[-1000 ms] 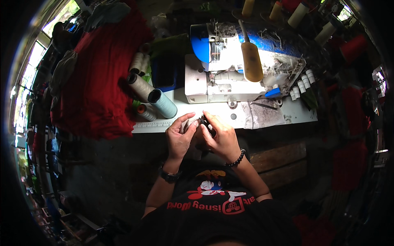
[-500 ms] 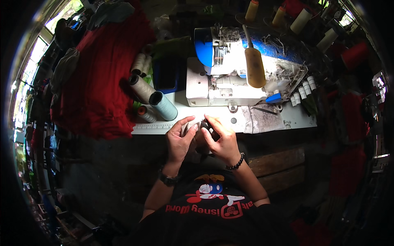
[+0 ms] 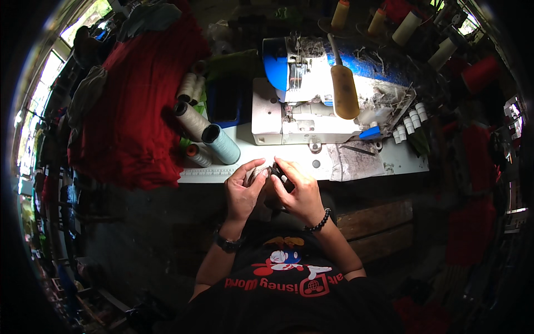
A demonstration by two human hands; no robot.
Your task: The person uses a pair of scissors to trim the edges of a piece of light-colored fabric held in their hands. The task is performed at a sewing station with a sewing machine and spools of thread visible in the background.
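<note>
Just in front of the table's near edge, both my hands work close together on small things. My left hand (image 3: 241, 193) is closed, thumb and fingers pinching a small pale grey piece (image 3: 256, 175) whose kind I cannot make out. My right hand (image 3: 302, 192), also closed, holds a small dark object (image 3: 285, 182) between thumb and fingers. The two pieces touch or nearly touch at the fingertips, and the fingers hide most of them. Beyond the hands stands a white and blue sewing machine (image 3: 311, 123) with lint and loose threads on it.
Thread cones, one light blue (image 3: 224, 146) and one off-white (image 3: 192, 121), are at the left beside a ruler strip (image 3: 207, 174). Red fabric (image 3: 125, 122) is heaped farther left. A yellow lamp (image 3: 345, 93) hangs over the machine. A stained cloth (image 3: 356, 162) lies at right.
My right hand has shifted slightly left, so the fingertips of both hands are closer together. My left hand has barely moved.
</note>
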